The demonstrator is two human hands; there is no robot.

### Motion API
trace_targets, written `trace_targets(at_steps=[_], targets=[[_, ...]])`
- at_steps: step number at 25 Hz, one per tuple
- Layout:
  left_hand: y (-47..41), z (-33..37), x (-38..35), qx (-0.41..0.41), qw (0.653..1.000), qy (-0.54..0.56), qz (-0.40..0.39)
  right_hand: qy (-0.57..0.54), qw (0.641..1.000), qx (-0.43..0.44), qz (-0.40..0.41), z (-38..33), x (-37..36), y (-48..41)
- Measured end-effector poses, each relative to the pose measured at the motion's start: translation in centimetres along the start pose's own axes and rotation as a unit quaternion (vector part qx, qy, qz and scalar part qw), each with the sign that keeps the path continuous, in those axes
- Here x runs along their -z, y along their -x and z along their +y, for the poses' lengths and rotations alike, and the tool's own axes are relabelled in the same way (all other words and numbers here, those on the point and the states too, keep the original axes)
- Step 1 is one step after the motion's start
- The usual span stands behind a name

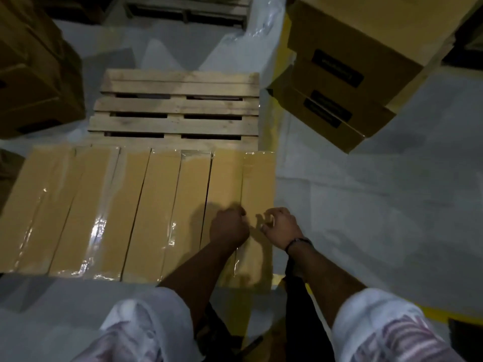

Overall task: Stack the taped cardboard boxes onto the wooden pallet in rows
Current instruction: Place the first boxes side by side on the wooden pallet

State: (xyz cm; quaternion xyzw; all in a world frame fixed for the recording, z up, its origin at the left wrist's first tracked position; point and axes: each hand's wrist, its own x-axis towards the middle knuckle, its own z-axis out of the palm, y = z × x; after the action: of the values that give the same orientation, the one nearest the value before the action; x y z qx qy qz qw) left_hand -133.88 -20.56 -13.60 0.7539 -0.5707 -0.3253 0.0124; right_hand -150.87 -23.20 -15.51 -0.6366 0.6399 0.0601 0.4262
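Lying flat along the near edge of the wooden pallet point(180, 105), a row of taped cardboard boxes point(104, 205) runs side by side, their long sides touching or nearly so, with glossy tape down each seam. On the rightmost box point(257, 184) both hands rest near its close end: the left hand point(228, 227) is curled into a loose fist on the top face, the right hand point(281, 227) has its fingers bent with nothing between them, so neither is clasping anything. That end box appears to jut past the pallet's right edge, over the yellow floor line point(290, 48). The far slats are bare, awaiting the next row. More cartons stand well apart, a stack to the right point(347, 82) and a dim stack to the left point(34, 82). My worry is overhang: if this box stays proud of the pallet, a second tier could tip it, and slick tape may let upper boxes slide.
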Motion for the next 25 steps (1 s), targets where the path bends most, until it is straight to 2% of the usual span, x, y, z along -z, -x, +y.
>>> trace_targets(at_steps=[4,7,10,13,16,22,25], targets=[[-7.3,1.9,-4.7,0.064,0.997,0.002,-0.047,-0.019,1.000,0.015,-0.020,4.2,2.5,-11.4],[-11.9,2.8,-8.7,0.084,0.995,-0.009,-0.051,-0.019,0.999,0.037,-0.035,5.5,4.0,-20.5],[-13.8,4.4,-10.2,0.106,0.992,-0.010,-0.066,-0.012,0.996,0.060,-0.062,5.1,3.7,-25.3],[-13.5,5.1,-11.0,0.122,0.990,-0.006,-0.074,0.046,0.988,0.091,-0.120,4.0,1.9,-26.0],[-11.7,4.3,-12.2,0.133,0.984,-0.027,-0.119,0.098,0.969,0.135,-0.181,3.4,0.6,-25.2],[-8.0,4.0,-12.7,0.209,0.967,0.048,-0.136,0.145,0.955,0.154,-0.208,2.7,3.2,-24.3],[-6.3,5.3,-10.8,0.259,0.958,0.097,-0.078,0.188,0.946,0.181,-0.191,2.0,5.2,-21.6]])
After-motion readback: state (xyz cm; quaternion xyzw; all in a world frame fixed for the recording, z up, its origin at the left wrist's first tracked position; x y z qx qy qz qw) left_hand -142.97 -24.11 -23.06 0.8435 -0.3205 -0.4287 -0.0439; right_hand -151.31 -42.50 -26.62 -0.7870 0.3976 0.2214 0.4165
